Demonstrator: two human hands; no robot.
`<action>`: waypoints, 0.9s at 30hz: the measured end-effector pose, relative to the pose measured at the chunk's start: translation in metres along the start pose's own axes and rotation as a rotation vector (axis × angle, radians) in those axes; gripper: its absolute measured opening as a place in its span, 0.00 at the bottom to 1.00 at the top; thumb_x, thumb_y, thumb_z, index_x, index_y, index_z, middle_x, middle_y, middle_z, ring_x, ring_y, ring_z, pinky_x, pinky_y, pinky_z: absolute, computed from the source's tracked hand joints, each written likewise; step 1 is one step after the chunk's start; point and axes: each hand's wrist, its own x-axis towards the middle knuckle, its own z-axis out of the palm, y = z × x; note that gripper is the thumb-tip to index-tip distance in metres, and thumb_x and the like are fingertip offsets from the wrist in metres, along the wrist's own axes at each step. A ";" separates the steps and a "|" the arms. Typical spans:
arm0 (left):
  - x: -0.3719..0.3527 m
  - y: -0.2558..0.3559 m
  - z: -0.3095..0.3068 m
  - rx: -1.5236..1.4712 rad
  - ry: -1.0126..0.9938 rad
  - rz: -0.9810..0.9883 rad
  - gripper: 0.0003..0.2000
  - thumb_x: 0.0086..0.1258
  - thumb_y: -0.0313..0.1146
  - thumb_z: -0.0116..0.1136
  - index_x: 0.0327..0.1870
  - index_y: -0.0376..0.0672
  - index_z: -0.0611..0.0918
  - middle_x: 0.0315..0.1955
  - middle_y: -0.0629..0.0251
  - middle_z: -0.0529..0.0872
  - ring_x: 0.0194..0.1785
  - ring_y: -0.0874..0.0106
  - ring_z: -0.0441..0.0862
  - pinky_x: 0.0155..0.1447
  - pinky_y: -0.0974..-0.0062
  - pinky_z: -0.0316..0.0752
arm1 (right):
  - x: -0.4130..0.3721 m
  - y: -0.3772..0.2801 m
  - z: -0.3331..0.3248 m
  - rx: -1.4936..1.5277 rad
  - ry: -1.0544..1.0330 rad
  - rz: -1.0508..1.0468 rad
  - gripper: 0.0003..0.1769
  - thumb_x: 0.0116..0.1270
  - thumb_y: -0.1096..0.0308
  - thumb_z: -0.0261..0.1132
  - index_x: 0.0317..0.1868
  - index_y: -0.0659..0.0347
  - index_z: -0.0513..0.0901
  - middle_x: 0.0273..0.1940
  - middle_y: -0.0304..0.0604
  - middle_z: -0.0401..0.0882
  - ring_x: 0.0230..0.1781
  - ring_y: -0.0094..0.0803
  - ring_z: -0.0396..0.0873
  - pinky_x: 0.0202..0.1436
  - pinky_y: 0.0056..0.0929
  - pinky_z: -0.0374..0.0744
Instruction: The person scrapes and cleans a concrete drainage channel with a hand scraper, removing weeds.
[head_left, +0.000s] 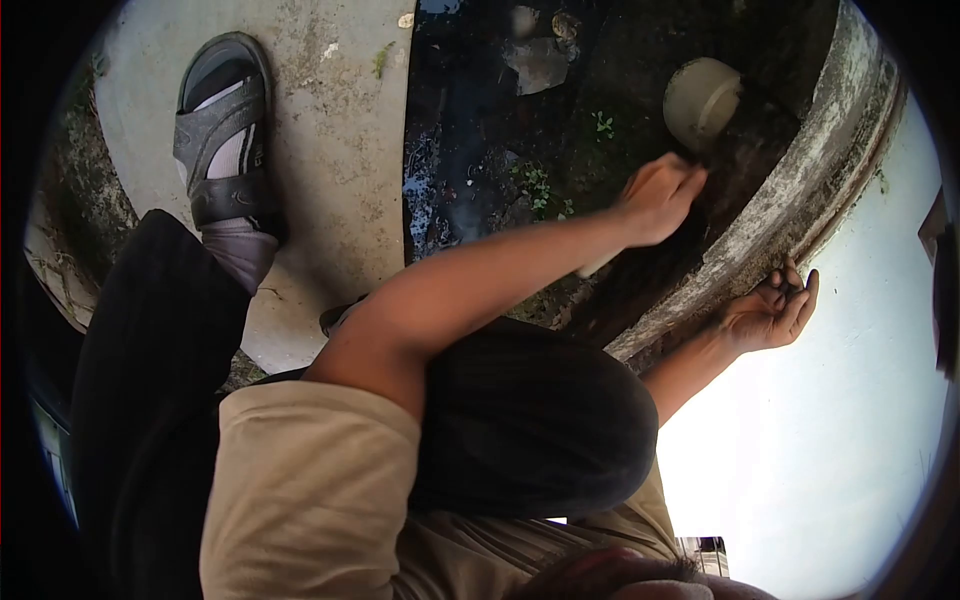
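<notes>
My left hand (pixel 662 200) is closed in a fist over the dark ditch. It grips a pale dipper, whose round cup (pixel 703 105) lies tilted beyond my knuckles. The handle is mostly hidden by my hand, and what looks like its end pokes out below my wrist. My right hand (pixel 770 312) rests near the curved concrete rim (pixel 770 190), palm turned up. Its fingers are loosely curled and apart, with dark smudges on them, and I see nothing held in it.
Dark wet muck (pixel 470 140) fills the ditch, with small green plants (pixel 535 185) and a pale scrap (pixel 540 65). A concrete slab (pixel 340 150) runs along the left, under my sandalled foot (pixel 228 140). My bent knee (pixel 560 430) sits between my arms. A pale wall (pixel 850 400) stands right.
</notes>
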 end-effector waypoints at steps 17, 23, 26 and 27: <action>0.011 0.011 -0.007 0.148 0.071 0.107 0.30 0.80 0.48 0.37 0.25 0.29 0.78 0.29 0.47 0.84 0.42 0.51 0.83 0.50 0.54 0.73 | 0.000 0.002 0.001 0.049 -0.048 -0.001 0.19 0.77 0.68 0.52 0.56 0.77 0.74 0.35 0.56 0.84 0.33 0.36 0.81 0.38 0.27 0.77; 0.009 0.012 -0.035 -0.031 -0.132 -0.470 0.22 0.78 0.44 0.41 0.47 0.28 0.76 0.30 0.51 0.82 0.28 0.65 0.86 0.30 0.69 0.84 | 0.000 0.002 -0.005 0.050 -0.048 0.011 0.18 0.77 0.69 0.52 0.56 0.78 0.74 0.35 0.56 0.84 0.36 0.38 0.82 0.38 0.26 0.77; -0.004 0.021 -0.058 -0.131 -0.070 -0.505 0.19 0.77 0.39 0.46 0.57 0.31 0.71 0.37 0.53 0.82 0.32 0.66 0.87 0.28 0.72 0.84 | -0.006 -0.003 0.010 -0.069 0.000 -0.038 0.17 0.76 0.71 0.52 0.56 0.77 0.74 0.35 0.57 0.84 0.37 0.40 0.83 0.37 0.25 0.78; -0.009 0.021 -0.061 -0.129 -0.071 -0.499 0.19 0.77 0.39 0.46 0.57 0.31 0.71 0.37 0.53 0.82 0.32 0.66 0.87 0.28 0.72 0.84 | -0.019 -0.011 0.019 -0.065 0.002 -0.044 0.17 0.76 0.71 0.52 0.56 0.77 0.74 0.35 0.57 0.84 0.37 0.40 0.83 0.37 0.25 0.78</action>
